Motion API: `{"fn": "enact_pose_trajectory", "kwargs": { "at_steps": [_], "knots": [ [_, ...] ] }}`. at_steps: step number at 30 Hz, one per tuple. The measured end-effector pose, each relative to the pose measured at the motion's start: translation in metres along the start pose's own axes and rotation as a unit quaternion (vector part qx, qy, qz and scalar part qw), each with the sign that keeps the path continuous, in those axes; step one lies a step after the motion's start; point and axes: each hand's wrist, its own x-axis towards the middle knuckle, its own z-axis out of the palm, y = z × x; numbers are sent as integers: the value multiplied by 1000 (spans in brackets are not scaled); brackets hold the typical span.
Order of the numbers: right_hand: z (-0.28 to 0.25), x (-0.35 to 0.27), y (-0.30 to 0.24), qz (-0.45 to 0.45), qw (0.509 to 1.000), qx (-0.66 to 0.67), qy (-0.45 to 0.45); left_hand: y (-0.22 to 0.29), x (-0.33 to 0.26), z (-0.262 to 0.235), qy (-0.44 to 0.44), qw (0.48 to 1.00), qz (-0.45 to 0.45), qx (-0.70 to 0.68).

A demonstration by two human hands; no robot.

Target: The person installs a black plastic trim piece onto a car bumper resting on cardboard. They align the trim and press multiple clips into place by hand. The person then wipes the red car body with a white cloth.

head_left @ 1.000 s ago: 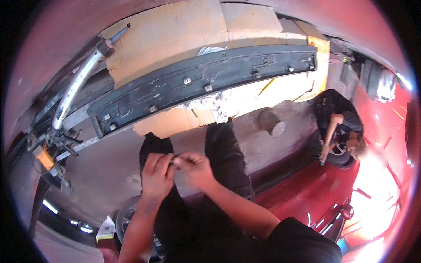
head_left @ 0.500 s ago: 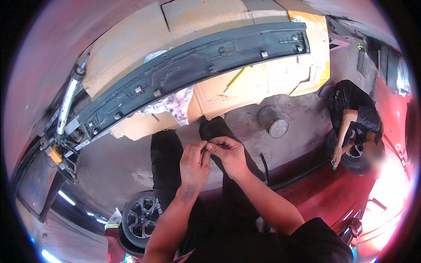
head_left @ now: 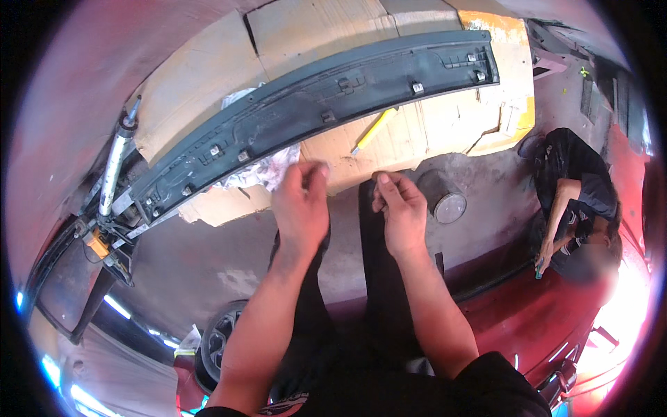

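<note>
A long dark grey plastic trim panel [head_left: 292,121] lies across the cardboard, its inner side with metal clips facing up. Just below its near edge, by a stained white cloth [head_left: 274,167], is my left hand [head_left: 302,208]. Its fingers are curled in toward the thumb, and the tips are a little blurred; whatever they hold does not show. To the right, apart from it, my right hand [head_left: 404,215] keeps thumb and forefinger pinched together. Anything in that pinch is too small to make out. A yellow cutter-like tool [head_left: 375,131] rests on the cardboard between panel and hands.
Cardboard [head_left: 445,125] covers the work surface. A caulking gun [head_left: 118,156] stands at the left. On the floor are a round can [head_left: 450,207] and a wheel [head_left: 214,347]. A person [head_left: 573,187] crouches at the right beside a red car panel [head_left: 500,320].
My hands, pinched together before, have come apart and moved forward toward the panel. The left is now near the cloth, the right farther to the right. The view has shifted slightly.
</note>
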Motion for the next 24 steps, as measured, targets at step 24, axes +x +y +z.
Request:
{"fn": "enact_pose_trajectory", "kwargs": {
  "at_steps": [24],
  "knots": [
    [-108, 135, -59, 102, 979, -23, -175, 52, -35, 117, -73, 995, 24, 58]
  ]
}}
